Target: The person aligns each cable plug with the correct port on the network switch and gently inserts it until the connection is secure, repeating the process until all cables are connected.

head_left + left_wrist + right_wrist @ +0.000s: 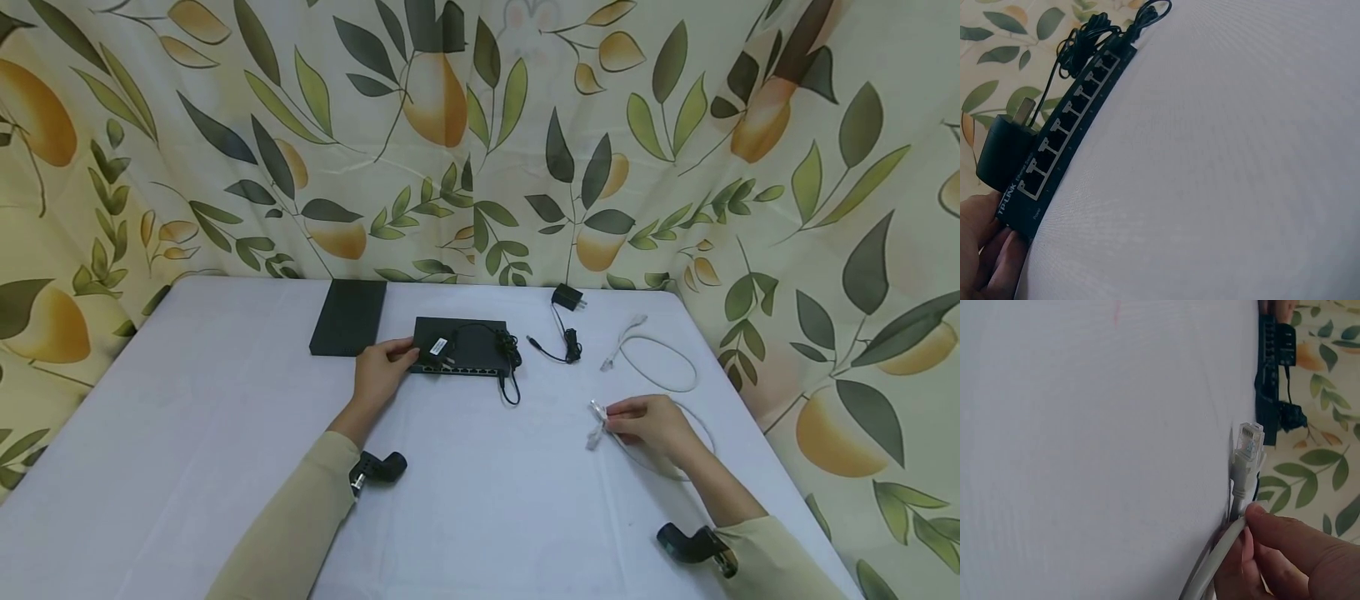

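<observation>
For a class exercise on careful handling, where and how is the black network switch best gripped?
Probably grip the switch by its short left end, from the left, as the left hand does: ports line the near side, the coiled cord crowds the right end, and the adapter sits on top.

Both arms reach forward, well apart, sleeves pushed back from bare wrists. The left hand point(378, 375) (the farther forward of the two) angles inward, thumb and bent fingers closing in a grip. The right hand point(654, 427) points leftward, thumb and fingertips pinching, with other fingers curled beneath.
</observation>
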Available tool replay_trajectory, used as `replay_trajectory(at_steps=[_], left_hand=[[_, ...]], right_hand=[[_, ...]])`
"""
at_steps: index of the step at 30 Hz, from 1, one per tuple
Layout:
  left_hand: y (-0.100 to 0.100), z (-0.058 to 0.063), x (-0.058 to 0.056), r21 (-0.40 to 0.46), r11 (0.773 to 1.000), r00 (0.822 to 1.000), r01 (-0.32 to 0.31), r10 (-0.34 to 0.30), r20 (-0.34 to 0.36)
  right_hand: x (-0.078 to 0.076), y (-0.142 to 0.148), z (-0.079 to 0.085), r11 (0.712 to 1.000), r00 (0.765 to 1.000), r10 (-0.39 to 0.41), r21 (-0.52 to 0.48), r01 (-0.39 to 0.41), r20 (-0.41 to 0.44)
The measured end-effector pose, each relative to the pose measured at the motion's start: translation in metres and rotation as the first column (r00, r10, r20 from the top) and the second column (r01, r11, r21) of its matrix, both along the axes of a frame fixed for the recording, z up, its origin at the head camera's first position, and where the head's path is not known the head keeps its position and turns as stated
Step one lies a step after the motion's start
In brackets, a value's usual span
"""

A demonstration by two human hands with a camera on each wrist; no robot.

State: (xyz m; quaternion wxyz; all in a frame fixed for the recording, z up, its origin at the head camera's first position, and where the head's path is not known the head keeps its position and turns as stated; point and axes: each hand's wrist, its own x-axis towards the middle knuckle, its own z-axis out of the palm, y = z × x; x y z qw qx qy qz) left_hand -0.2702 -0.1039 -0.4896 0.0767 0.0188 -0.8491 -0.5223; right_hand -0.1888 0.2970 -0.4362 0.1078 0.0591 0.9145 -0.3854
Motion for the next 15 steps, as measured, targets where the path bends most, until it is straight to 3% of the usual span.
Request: replay_trajectory(at_steps=[15], left_hand=[[0.0, -0.001, 0.0, 0.004, 1.0, 1.0, 0.002, -0.002, 0.002]], right_hand=[[0.005, -0.02, -0.006, 0.999, 1.0, -0.015, -0.048, 0.014, -0.017]])
